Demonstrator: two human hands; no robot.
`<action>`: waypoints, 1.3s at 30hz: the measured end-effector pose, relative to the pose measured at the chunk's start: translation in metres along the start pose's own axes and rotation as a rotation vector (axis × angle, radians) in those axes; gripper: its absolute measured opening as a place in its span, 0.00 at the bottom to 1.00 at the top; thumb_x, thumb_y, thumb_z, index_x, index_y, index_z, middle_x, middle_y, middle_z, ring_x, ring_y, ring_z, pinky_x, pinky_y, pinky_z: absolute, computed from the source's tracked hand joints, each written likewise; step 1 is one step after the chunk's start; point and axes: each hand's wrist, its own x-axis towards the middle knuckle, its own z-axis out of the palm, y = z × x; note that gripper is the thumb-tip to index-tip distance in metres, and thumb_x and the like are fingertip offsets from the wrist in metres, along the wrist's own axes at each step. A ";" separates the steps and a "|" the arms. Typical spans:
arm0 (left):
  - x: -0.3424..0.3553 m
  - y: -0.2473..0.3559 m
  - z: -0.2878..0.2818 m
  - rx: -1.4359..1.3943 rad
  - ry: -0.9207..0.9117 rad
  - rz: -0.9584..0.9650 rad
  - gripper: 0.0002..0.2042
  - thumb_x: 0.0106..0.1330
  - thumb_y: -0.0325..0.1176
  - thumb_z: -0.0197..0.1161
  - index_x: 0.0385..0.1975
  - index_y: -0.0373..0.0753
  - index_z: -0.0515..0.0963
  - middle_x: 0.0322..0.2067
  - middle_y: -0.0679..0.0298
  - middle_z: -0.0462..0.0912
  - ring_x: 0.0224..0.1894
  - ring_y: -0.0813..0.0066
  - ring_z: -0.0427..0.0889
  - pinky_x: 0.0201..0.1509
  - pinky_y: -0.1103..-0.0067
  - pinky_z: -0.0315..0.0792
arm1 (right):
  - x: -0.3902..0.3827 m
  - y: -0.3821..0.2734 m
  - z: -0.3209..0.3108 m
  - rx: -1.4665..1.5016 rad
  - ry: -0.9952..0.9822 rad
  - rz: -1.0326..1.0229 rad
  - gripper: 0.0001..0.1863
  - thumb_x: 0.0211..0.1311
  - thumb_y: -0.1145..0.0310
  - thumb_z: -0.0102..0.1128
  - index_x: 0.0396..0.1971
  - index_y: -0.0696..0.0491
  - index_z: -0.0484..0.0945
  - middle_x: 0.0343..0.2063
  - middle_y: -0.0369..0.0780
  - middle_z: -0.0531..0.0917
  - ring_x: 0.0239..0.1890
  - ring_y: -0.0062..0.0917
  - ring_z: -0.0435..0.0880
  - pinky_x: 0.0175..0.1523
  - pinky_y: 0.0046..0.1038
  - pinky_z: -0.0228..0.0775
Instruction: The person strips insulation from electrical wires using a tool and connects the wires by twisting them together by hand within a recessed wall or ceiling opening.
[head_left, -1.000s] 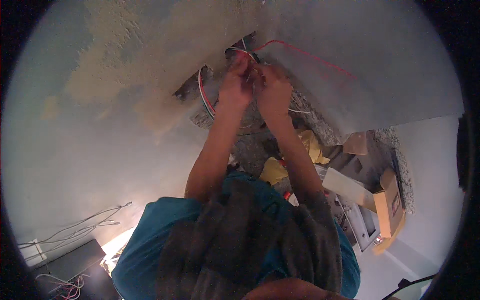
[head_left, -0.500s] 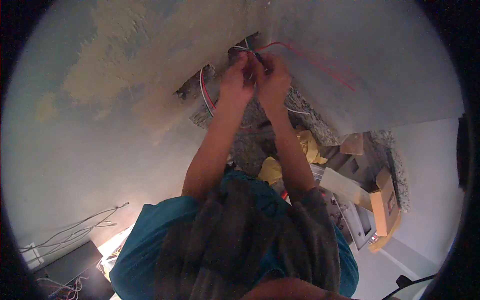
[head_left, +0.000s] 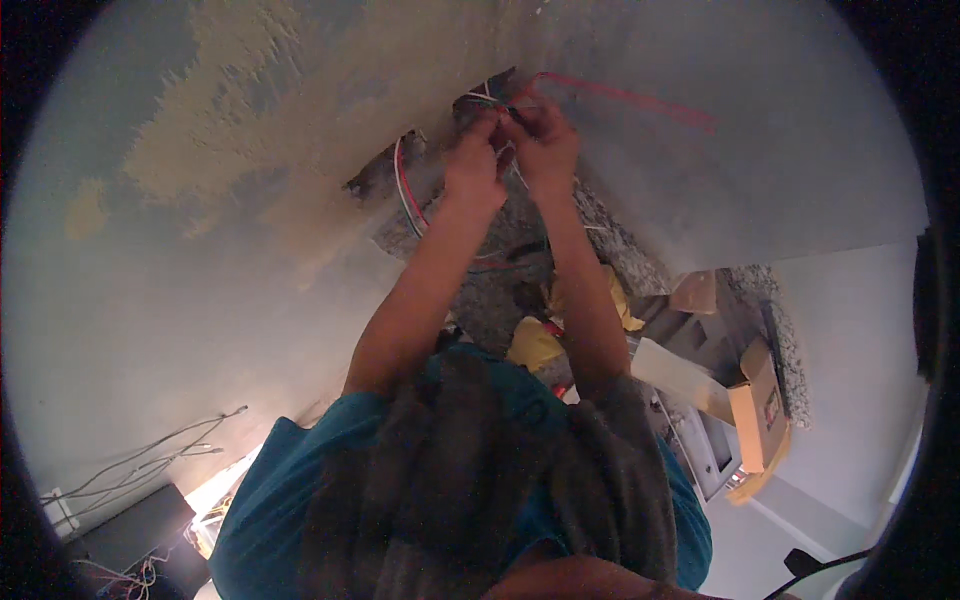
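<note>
Both arms reach up to a dark wall cavity (head_left: 487, 92) where electrical wires come out. My left hand (head_left: 473, 165) is closed, its fingertips pinching the wires at the cavity's lower edge. Close beside it, my right hand (head_left: 548, 155) is also closed on the wires, its fingertips almost meeting the left ones. The pinched ends are small and partly hidden by my fingers. A loose red wire (head_left: 640, 97), smeared by motion, stretches rightward from near my right hand. Red and white wires (head_left: 405, 185) hang from a second cavity (head_left: 375, 172) at the left.
Below my hands is a rough stone ledge (head_left: 500, 305) with yellow crumpled material (head_left: 535, 343). An opened cardboard box (head_left: 757, 405) stands at the right, by a granite edge (head_left: 790, 350). Grey cables (head_left: 160, 455) stick out from the wall at lower left.
The loose red wire has swung upward and straightened out to the right. My hands stay at the cavity with only slight finger movement, and the whole view has shifted a little.
</note>
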 end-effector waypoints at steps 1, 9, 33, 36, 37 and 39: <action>0.003 0.000 -0.004 0.001 0.015 0.015 0.05 0.67 0.37 0.57 0.34 0.46 0.78 0.31 0.73 0.78 0.35 0.80 0.75 0.36 0.80 0.66 | -0.002 -0.008 0.004 0.074 0.018 -0.015 0.20 0.53 0.82 0.65 0.48 0.58 0.75 0.33 0.38 0.84 0.34 0.19 0.81 0.43 0.22 0.73; -0.013 0.003 0.006 0.430 0.112 0.251 0.06 0.64 0.34 0.61 0.32 0.38 0.80 0.25 0.68 0.79 0.26 0.79 0.74 0.28 0.80 0.67 | 0.001 -0.003 -0.004 0.232 -0.015 -0.038 0.20 0.50 0.85 0.65 0.45 0.57 0.74 0.36 0.37 0.82 0.40 0.20 0.80 0.47 0.24 0.74; -0.003 0.015 0.000 -0.100 -0.227 0.033 0.05 0.71 0.29 0.49 0.41 0.40 0.72 0.29 0.68 0.76 0.30 0.79 0.74 0.34 0.80 0.71 | 0.006 0.017 -0.016 0.360 -0.220 0.089 0.13 0.61 0.73 0.62 0.46 0.54 0.78 0.47 0.37 0.82 0.50 0.24 0.79 0.56 0.26 0.71; 0.001 0.005 -0.002 -0.085 -0.172 0.101 0.06 0.70 0.28 0.50 0.43 0.38 0.72 0.31 0.65 0.76 0.32 0.77 0.75 0.38 0.77 0.73 | 0.009 0.019 -0.018 0.366 -0.195 0.061 0.13 0.58 0.74 0.65 0.44 0.55 0.79 0.45 0.37 0.82 0.48 0.24 0.80 0.54 0.26 0.72; 0.006 0.002 -0.005 -0.108 -0.178 0.115 0.07 0.70 0.28 0.51 0.44 0.38 0.72 0.32 0.64 0.76 0.33 0.76 0.75 0.39 0.76 0.73 | 0.010 0.020 -0.018 0.300 -0.153 -0.002 0.13 0.57 0.74 0.66 0.43 0.55 0.80 0.44 0.37 0.83 0.47 0.23 0.80 0.53 0.26 0.73; 0.006 0.000 -0.004 -0.131 -0.188 0.121 0.07 0.71 0.28 0.51 0.45 0.37 0.72 0.33 0.62 0.77 0.33 0.75 0.75 0.40 0.75 0.73 | 0.014 0.024 -0.020 0.288 -0.129 0.001 0.13 0.56 0.75 0.66 0.42 0.55 0.80 0.42 0.37 0.83 0.45 0.23 0.81 0.52 0.26 0.74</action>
